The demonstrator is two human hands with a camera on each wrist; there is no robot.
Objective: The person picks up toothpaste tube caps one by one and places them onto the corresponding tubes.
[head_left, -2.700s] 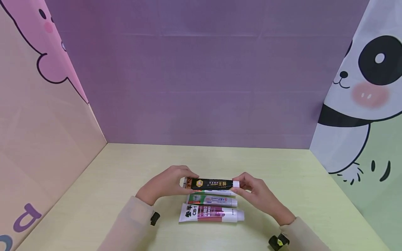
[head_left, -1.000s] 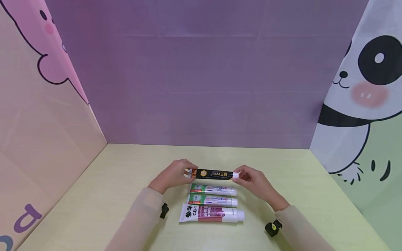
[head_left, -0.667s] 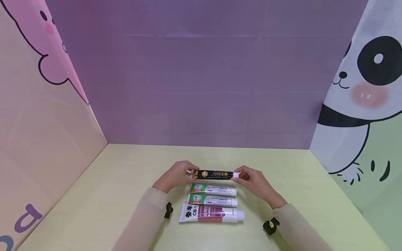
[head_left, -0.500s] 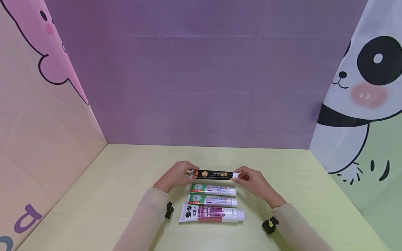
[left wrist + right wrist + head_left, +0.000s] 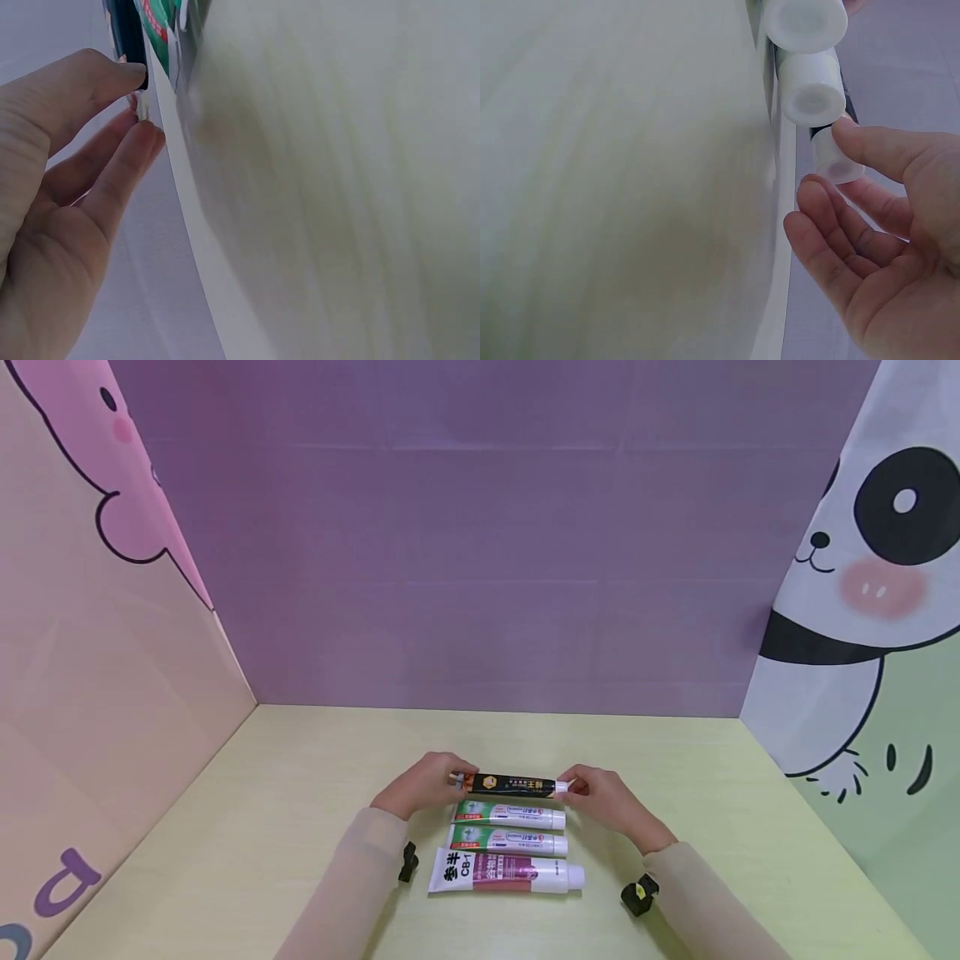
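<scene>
A black toothpaste tube [image 5: 516,786] with gold print and a white cap lies crosswise between my two hands. At its crimped end, my left hand [image 5: 426,783] pinches it between thumb and fingers. The right hand [image 5: 609,800] holds the white cap [image 5: 835,156] between thumb and forefinger, the other fingers loosely curled. Just in front of it are two green-and-white toothpaste tubes [image 5: 510,815], side by side. Nearest me is a larger white and purple toothpaste tube [image 5: 504,872]. All the caps point right. Whether the black tube touches the table is hard to tell.
The pale wooden table [image 5: 315,752] meets a purple back panel [image 5: 480,568]. A pink panel [image 5: 112,660] stands at the left and a panda-printed panel [image 5: 892,610] at the right. Black wrist devices [image 5: 639,894] sit on both sleeves.
The black tube was lifted off the farther green-and-white tube and carried back behind it. In the last half second, both hands have lowered it a little toward the row.
</scene>
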